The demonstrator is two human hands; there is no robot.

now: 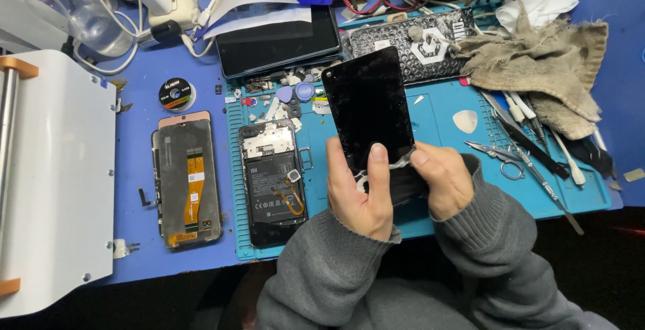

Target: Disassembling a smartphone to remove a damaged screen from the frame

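Where hands (363, 192) (442, 181) grip: screen (369, 105) edge hidden

The screen panel (369, 105) held in both grips is glossy black glass, smooth and speckled with dust. Against its lower edge the right hand (442, 179) presses a small white scrap (402, 162), thin and crinkled like film or tissue. Both sleeves (470, 236) are grey ribbed knit. Beneath the grips lies a matt teal rubbery mat (443, 125); beyond the right grip, a coarse, frayed beige cloth (544, 68) and shiny metal tweezers (494, 150). Left of the left hand (359, 192), an opened phone (272, 182) shows matt black plastic.
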